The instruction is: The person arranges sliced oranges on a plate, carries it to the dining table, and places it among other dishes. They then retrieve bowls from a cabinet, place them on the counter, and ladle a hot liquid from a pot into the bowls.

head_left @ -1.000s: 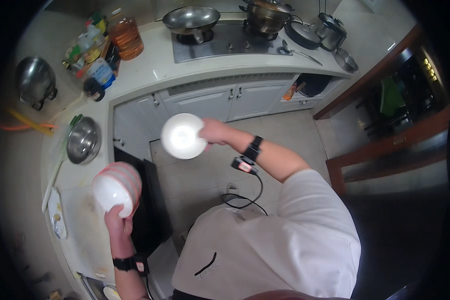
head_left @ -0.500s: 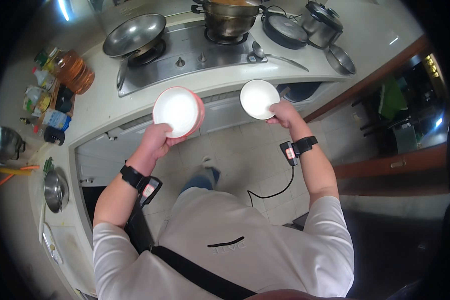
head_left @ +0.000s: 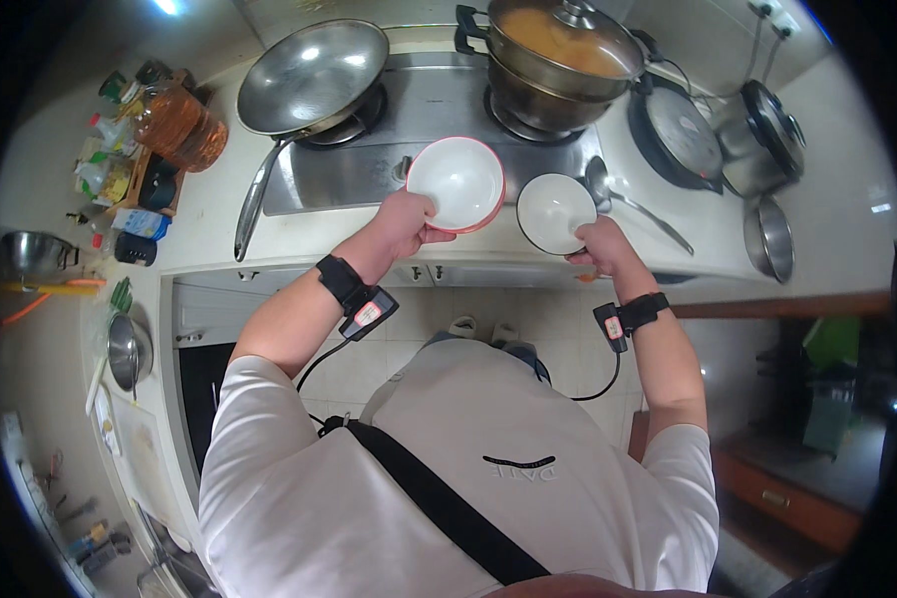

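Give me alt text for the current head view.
A person's left hand holds a red-rimmed white bowl and the right hand a dark-rimmed white bowl, near a stove bearing a frying pan and a lidded pot.

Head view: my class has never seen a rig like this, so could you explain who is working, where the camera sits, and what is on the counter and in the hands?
There is no robot here, just a person's bare hands. All the pictures come from a wide fisheye camera on the person's head, looking down, so straight edges bend near the rim. The left hand holds a round white bowl with a red rim; the right hand holds a round white bowl with a dark rim. On the pale worktop is a silver metal hob, bearing a round grey metal pan and a metal pot with a clear lid. A long-handled metal ladle lies to the right.
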Available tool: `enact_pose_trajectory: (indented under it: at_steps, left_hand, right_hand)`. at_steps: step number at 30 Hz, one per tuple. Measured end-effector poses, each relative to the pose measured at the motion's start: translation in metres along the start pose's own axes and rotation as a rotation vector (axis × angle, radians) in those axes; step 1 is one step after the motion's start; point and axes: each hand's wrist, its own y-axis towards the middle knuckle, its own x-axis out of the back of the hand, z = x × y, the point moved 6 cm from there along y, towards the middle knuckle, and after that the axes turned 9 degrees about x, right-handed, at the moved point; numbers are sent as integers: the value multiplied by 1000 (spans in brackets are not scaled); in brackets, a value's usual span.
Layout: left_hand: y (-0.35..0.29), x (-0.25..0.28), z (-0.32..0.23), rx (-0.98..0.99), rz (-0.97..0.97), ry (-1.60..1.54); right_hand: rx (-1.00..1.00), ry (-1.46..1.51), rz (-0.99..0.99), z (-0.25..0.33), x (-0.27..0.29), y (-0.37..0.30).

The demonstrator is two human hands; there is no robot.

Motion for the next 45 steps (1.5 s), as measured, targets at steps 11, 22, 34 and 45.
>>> enact_pose_trajectory:
  at_steps: [11,22,34,45]
  left_hand:
    - [71,5,-84,-46,-219,-99]
    - [141,24,-110,18,-254,-4]
    - [127,30,-142,-4,-339,302]
    - [98,14,-157,-229,-185,153]
  right_hand:
    - [-71,93,129,10,-1,103]
    - [-148,108,201,20,-7,108]
    - [-126,151,211,21,-21,121]
    - [-129,137,199,20,-20,116]
